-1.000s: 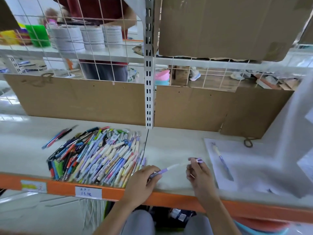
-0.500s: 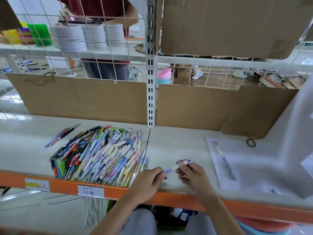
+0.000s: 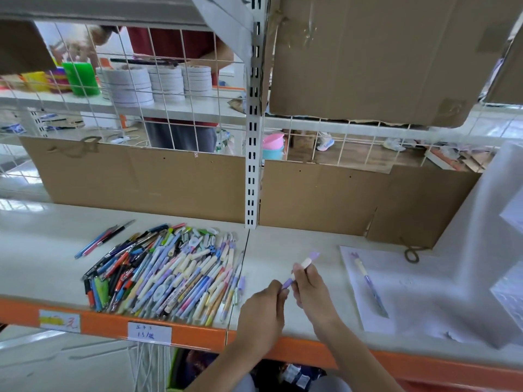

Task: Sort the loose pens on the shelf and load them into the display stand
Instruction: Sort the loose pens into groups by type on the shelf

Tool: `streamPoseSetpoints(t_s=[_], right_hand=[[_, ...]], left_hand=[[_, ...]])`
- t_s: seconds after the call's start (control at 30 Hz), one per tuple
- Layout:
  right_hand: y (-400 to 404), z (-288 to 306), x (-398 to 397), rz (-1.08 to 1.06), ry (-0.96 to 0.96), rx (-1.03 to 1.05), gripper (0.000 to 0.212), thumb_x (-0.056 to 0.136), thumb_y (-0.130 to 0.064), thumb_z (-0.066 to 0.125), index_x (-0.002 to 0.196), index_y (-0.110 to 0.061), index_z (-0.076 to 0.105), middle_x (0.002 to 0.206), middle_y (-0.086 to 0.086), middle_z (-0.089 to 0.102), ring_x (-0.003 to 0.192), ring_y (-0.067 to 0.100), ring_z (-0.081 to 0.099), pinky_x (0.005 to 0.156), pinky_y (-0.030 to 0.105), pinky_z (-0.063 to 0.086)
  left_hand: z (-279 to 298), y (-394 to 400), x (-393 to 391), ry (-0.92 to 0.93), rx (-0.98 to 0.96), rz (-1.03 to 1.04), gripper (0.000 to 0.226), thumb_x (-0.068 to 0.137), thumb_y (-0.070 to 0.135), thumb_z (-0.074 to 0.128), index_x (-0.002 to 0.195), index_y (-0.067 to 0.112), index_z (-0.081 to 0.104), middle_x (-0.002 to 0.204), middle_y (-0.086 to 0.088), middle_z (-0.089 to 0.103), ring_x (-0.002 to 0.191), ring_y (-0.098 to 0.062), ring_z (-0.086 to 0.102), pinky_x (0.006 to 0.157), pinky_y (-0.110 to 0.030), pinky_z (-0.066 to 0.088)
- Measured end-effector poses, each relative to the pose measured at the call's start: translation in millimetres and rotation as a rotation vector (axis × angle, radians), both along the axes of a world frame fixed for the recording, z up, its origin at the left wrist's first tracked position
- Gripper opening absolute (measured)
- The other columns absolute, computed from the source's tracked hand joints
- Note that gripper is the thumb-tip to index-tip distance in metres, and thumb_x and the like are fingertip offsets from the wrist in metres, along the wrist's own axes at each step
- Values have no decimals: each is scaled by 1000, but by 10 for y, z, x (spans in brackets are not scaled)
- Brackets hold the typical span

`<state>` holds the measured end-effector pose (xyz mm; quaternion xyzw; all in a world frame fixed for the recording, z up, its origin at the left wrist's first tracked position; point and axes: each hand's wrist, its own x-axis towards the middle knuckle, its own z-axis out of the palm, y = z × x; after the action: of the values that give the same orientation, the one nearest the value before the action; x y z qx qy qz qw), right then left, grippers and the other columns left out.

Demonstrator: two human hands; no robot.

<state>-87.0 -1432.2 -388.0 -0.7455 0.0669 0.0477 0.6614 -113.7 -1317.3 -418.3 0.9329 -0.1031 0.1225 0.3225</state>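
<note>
lower centre: left hand [image 3: 261,309] and right hand [image 3: 310,287] both pinch one purple pen [image 3: 301,265] above the shelf [image 3: 297,241], near its orange front edge [image 3: 113,325]; pen pile [image 3: 167,270] lower left, bare surface between.

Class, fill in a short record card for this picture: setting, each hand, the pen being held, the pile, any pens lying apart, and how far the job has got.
setting: white shelf with orange front edge
left hand: pinches the lower purple end of the held pen
right hand: grips the same pen higher up
held pen: cream and purple, tilted up to the right, above the shelf
pen pile: many mixed pens, left of the hands
single pen: lies alone on white sheet, right
three pens: apart, left of the pile
progress: most pens unsorted; stand not clearly visible
</note>
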Motion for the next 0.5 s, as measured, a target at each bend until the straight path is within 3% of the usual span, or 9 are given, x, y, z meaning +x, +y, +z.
streamPoseSetpoints(t_s=[0.13,0.2,0.27,0.37,0.5], right_hand=[[-163,-35,-78,140,21,-141,18,95,-20,53,89,-6,43,74,4,54,58,9,46,49,19,34],[-265,23,-54,132,5,-119,13,96,-15,50,91,-5,44,82,4,64,58,8,55,46,19,35],[-394,92,57,50,-44,-104,9,97,-11,48,91,-5,42,78,7,68,49,8,56,42,17,34],[-685,97,288,-65,-116,-467,13,96,-15,52,88,-5,48,64,4,63,48,9,55,46,20,40],[-1046,-99,414,-35,47,-1009,34,97,-23,44,127,-7,43,111,15,63,96,31,61,74,33,45]], left_hand=[[-78,64,22,65,159,-117,32,102,37,29,96,13,48,81,-2,53,74,-23,54,56,-30,24],[-83,120,21,41,213,-182,34,101,40,30,106,14,53,97,-2,55,84,-22,57,60,-29,31],[-76,186,28,1,234,-201,40,100,46,28,111,19,56,105,5,55,90,-16,58,65,-27,37],[-106,276,48,-29,249,-183,41,98,46,27,112,21,57,108,8,56,88,-11,59,67,-25,42],[-140,346,49,-9,255,-149,30,98,33,35,115,20,56,113,7,52,89,-10,56,66,-21,37]])
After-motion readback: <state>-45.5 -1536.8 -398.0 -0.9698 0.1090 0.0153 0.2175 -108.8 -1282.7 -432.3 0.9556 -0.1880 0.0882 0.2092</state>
